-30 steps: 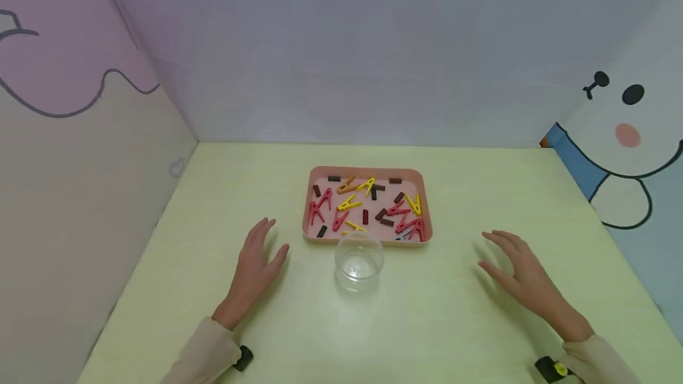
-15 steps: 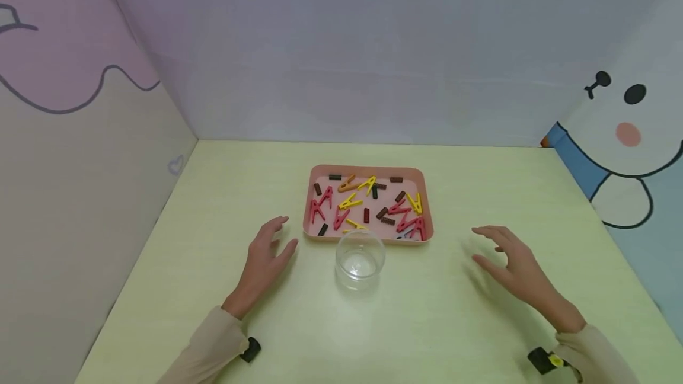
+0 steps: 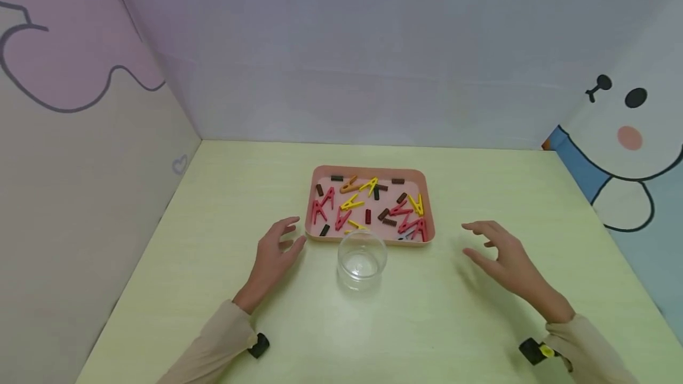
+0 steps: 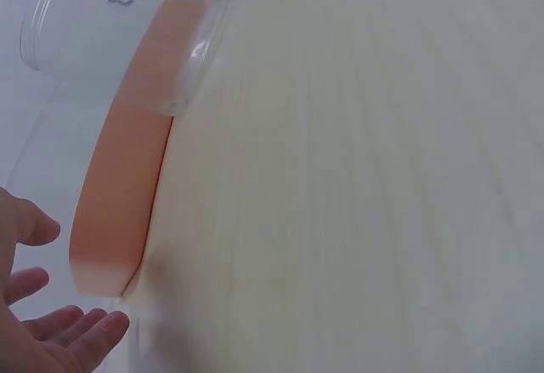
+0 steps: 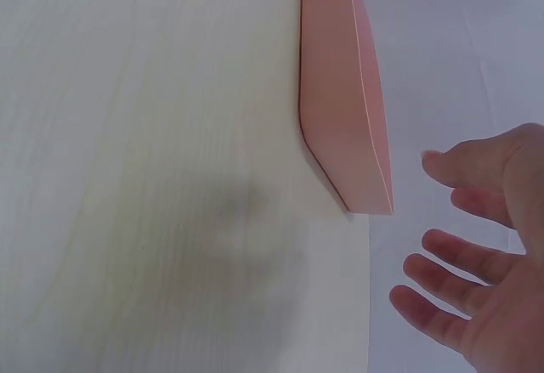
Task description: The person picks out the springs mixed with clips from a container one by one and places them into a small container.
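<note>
A pink tray [image 3: 370, 243] lies on the table and holds red, yellow and orange clothespins, such as a yellow clothespin [image 3: 351, 202], among several dark ridged pieces, one being a black piece [image 3: 325, 230]. Right in front of it is a clear round bowl [image 3: 361, 261], overlapping the tray's near edge in the head view. My left hand [image 3: 273, 256] hovers at the tray's near left corner, fingers loosely bent, holding nothing. Farther off, to the right of the tray, my right hand [image 3: 507, 259] is held over the table with relaxed, parted fingers and nothing in them.
The pale yellow table [image 3: 416, 325] meets a plain wall [image 3: 341, 64] behind the tray. Printed side walls stand left and right, the right one bearing a cartoon bear [image 3: 629, 135]. Each sleeve cuff has a dark strapped device [image 3: 259, 345] at the wrist.
Both hands have moved inward: the left one rightward up to the tray's corner, the right one leftward toward the tray. Their fingers have bent slightly more. Tray and bowl stay in place.
</note>
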Demonstrator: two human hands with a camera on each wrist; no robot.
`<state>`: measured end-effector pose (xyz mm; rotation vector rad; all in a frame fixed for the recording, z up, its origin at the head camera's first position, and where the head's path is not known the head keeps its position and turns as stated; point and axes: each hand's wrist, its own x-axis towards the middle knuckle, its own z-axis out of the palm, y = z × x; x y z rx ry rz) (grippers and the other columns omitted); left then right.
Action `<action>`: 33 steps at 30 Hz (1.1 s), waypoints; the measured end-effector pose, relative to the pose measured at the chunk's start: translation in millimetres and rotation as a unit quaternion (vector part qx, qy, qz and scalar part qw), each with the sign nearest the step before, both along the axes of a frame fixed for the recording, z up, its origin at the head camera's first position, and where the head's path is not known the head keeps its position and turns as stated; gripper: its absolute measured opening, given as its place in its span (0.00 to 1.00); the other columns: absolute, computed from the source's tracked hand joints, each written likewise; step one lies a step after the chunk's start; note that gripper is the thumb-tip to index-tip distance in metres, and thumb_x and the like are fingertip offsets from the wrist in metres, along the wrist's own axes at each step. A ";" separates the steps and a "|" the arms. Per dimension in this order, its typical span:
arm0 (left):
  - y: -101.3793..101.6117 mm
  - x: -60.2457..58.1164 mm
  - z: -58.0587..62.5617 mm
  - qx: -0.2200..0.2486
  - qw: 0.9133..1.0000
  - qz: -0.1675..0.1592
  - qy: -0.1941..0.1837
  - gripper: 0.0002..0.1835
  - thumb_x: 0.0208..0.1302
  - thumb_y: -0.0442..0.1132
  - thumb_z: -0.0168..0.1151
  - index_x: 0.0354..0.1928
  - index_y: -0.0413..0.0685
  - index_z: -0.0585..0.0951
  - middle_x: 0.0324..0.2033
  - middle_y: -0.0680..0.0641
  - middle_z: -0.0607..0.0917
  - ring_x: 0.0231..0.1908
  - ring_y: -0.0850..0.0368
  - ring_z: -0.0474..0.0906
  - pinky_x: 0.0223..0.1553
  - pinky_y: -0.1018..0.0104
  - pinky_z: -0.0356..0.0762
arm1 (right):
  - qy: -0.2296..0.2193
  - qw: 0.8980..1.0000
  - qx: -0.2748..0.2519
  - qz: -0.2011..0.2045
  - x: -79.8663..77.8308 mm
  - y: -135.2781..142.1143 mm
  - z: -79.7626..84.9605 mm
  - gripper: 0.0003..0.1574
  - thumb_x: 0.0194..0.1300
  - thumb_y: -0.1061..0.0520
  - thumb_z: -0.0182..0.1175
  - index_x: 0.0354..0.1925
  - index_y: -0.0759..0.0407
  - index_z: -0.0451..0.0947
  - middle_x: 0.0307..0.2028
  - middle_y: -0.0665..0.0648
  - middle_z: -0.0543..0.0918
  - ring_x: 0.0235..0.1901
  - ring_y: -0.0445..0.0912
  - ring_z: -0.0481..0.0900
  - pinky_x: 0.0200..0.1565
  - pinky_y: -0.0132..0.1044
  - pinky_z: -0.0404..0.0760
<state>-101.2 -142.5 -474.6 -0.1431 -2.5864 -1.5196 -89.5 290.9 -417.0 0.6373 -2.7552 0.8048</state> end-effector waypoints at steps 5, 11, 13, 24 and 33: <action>4.3 -4.7 -2.1 0.014 1.000 -0.006 0.004 0.21 0.61 0.36 0.63 0.57 0.44 0.74 0.56 0.47 0.75 0.53 0.48 0.76 0.45 0.59 0.78 | -0.006 1.000 -0.001 0.005 -3.5 -5.6 3.2 0.28 0.55 0.62 0.68 0.55 0.60 0.74 0.49 0.55 0.77 0.45 0.44 0.72 0.36 0.46 0.80; 10.5 -12.3 0.3 0.012 1.000 -0.009 -0.002 0.19 0.63 0.38 0.62 0.56 0.45 0.76 0.55 0.48 0.76 0.53 0.50 0.76 0.45 0.60 0.79 | -0.018 1.000 -0.014 0.019 -8.7 -13.2 7.8 0.27 0.55 0.63 0.68 0.54 0.60 0.75 0.48 0.56 0.78 0.45 0.49 0.75 0.37 0.49 0.80; 12.2 -16.1 1.6 0.011 1.000 -0.010 -0.004 0.19 0.63 0.40 0.62 0.55 0.44 0.76 0.55 0.48 0.76 0.53 0.51 0.76 0.45 0.59 0.79 | -0.016 0.999 -0.016 0.024 -11.3 -15.6 9.0 0.25 0.55 0.63 0.67 0.53 0.59 0.76 0.48 0.56 0.79 0.46 0.49 0.75 0.37 0.50 0.80; 16.2 -30.4 4.0 -0.016 1.000 -0.005 -0.026 0.19 0.62 0.38 0.63 0.55 0.39 0.79 0.58 0.46 0.74 0.56 0.51 0.73 0.43 0.59 0.79 | -0.018 0.999 -0.015 0.029 -26.3 -25.7 7.1 0.22 0.56 0.63 0.67 0.50 0.57 0.78 0.48 0.55 0.79 0.47 0.48 0.75 0.37 0.50 0.79; 17.7 -36.1 5.3 -0.029 0.999 -0.007 -0.041 0.23 0.60 0.34 0.64 0.58 0.39 0.76 0.58 0.44 0.74 0.51 0.50 0.75 0.40 0.61 0.80 | -0.005 0.999 -0.023 0.048 -35.3 -37.2 8.7 0.18 0.54 0.65 0.67 0.45 0.61 0.79 0.45 0.57 0.79 0.45 0.51 0.76 0.35 0.51 0.78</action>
